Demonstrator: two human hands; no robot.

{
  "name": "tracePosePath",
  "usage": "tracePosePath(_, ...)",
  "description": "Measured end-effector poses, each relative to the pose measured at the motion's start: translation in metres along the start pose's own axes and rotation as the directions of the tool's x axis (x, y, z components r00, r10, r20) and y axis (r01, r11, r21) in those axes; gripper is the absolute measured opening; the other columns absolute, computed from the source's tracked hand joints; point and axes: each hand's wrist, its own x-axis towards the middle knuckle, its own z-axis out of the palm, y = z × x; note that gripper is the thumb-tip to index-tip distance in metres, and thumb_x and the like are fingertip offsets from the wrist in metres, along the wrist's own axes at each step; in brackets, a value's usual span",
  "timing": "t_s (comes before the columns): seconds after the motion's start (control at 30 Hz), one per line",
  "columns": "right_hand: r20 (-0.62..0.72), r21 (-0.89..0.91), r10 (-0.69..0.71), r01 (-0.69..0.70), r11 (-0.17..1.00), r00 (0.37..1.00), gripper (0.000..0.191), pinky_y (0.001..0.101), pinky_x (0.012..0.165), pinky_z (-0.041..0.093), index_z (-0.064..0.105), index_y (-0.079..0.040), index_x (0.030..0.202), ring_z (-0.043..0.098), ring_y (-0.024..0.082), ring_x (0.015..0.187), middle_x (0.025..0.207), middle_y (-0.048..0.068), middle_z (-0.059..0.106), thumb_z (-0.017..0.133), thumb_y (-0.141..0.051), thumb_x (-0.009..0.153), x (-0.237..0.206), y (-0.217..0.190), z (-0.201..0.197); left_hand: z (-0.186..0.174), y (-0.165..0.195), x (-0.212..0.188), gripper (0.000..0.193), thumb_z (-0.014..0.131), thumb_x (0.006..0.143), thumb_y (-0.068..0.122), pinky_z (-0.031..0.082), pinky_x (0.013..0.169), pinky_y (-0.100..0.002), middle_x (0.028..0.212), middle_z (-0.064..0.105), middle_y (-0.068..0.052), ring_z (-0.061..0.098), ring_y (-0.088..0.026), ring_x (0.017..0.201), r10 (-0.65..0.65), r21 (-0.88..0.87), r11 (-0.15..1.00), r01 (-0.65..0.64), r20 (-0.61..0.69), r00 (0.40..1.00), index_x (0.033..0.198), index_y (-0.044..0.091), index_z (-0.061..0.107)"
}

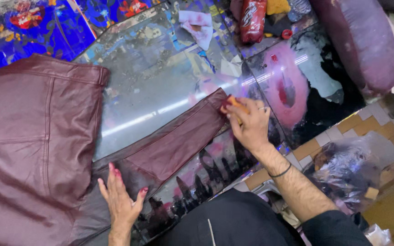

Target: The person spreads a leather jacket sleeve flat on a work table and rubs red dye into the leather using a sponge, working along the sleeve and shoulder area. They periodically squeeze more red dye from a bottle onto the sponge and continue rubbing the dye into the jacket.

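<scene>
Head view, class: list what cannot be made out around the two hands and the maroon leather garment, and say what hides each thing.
- Sponge: mostly covered by the right hand; its shape is unclear.
- Leather garment: cut off by the left and bottom edges.
- Left hand: wrist cut off by the bottom edge.
- Red bottle: top cut off by the upper edge.
- Glass tabletop: smeared, glare hides detail.
</scene>
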Motion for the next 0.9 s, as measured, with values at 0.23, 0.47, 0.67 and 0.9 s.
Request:
tracePosePath(0.23, -0.183, -0.019, 0.219, -0.227, 0.974, 0.958, 0.027, 0.0471, 0.101, 0.044, 0.073, -0.011, 0.121, 0.057, 0.035, 0.118, 0.127, 0.013, 0.064, 0.077, -0.017, 0.096, -0.002, 0.126, -0.016, 0.004, -0.005, -0.002, 0.107, 0.067, 0.079, 0.051, 0.007, 0.125, -0.064, 0.168, 0.023, -0.026, 0.028, -0.039, 0.155, -0.012, 0.005, 1.0, 0.012, -0.006, 1.0, 0.165, 0.014, 0.013)
tracePosePath(0.47, -0.091, -0.004, 0.108, -0.108, 0.994, 0.99, 0.029, 0.0448, 0.098, 0.047, 0.077, -0.008, 0.122, 0.059, 0.036, 0.11, 0.124, 0.017, 0.069, 0.078, -0.015, 0.093, 0.075, 0.213, 0.008, 0.006, -0.014, -0.005, 0.103, 0.064, 0.083, 0.051, 0.008, 0.127, -0.063, 0.168, 0.026, -0.025, 0.029, -0.037, 0.156, -0.01, -0.028, 1.0, 0.008, -0.037, 0.999, 0.165, 0.011, 0.016)
tracePosePath(0.67, 0.242, -0.04, 0.036, -0.027, 0.999, 0.97, 0.024, 0.0444, 0.088, 0.047, 0.081, -0.011, 0.111, 0.062, 0.036, 0.097, 0.109, 0.012, 0.073, 0.075, -0.008, 0.088, 0.065, 0.195, 0.004, 0.007, -0.019, -0.011, 0.103, 0.063, 0.085, 0.048, 0.009, 0.127, -0.063, 0.169, 0.025, -0.026, 0.032, -0.037, 0.155, -0.032, -0.089, 0.996, 0.029, -0.03, 0.999, 0.165, 0.006, 0.014)
tracePosePath(0.9, 0.184, 0.13, -0.064, 0.04, 0.991, 0.981, 0.023, 0.0372, 0.093, 0.048, 0.078, -0.011, 0.102, 0.068, 0.022, 0.106, 0.112, 0.005, 0.076, 0.069, 0.004, 0.087, 0.046, 0.222, -0.032, 0.003, -0.013, 0.001, 0.097, 0.063, 0.087, 0.037, 0.013, 0.129, -0.059, 0.169, 0.03, -0.025, 0.042, -0.039, 0.15, -0.12, -0.072, 0.991, 0.116, -0.052, 0.991, 0.165, 0.001, 0.018)
